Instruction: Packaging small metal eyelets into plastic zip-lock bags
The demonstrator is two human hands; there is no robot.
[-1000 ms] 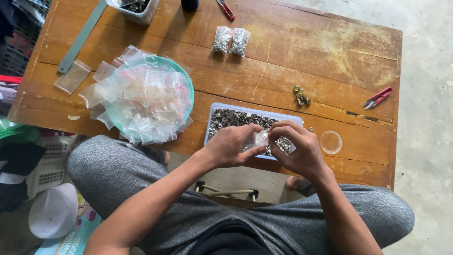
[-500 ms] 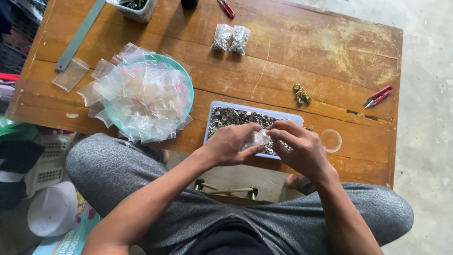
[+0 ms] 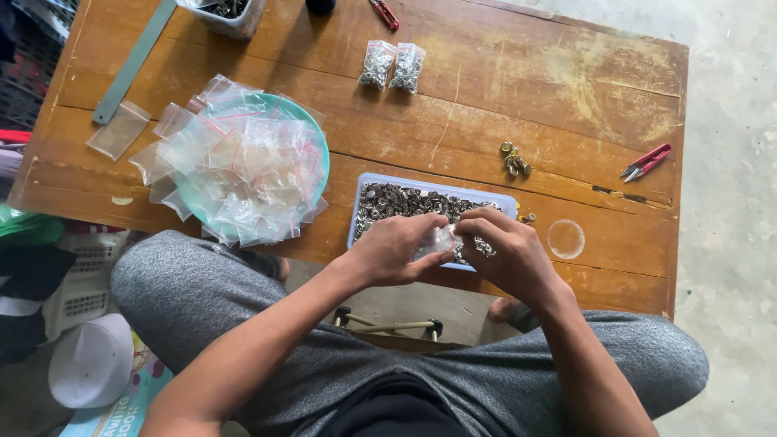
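A shallow pale blue tray [image 3: 362, 187] full of small silver metal snaps sits at the near edge of a wooden table [image 3: 566, 89]. Over its front rim, my left hand [image 3: 394, 248] and my right hand [image 3: 506, 255] both pinch a small clear plastic bag [image 3: 442, 240] between them. The bag holds a few of the metal pieces. My fingers cover most of the bag.
A teal bowl [image 3: 321, 137] piled with empty clear zip bags stands left of the tray. Two filled bags [image 3: 392, 65] lie at the back middle. Brass pieces [image 3: 514, 159], red snips [image 3: 645, 161], a clear round lid [image 3: 566, 239] and a metal ruler [image 3: 133, 61] also lie on the table.
My hands have shifted slightly, with both staying closed on the small bag over the tray's front edge. Nothing else on the table has moved.
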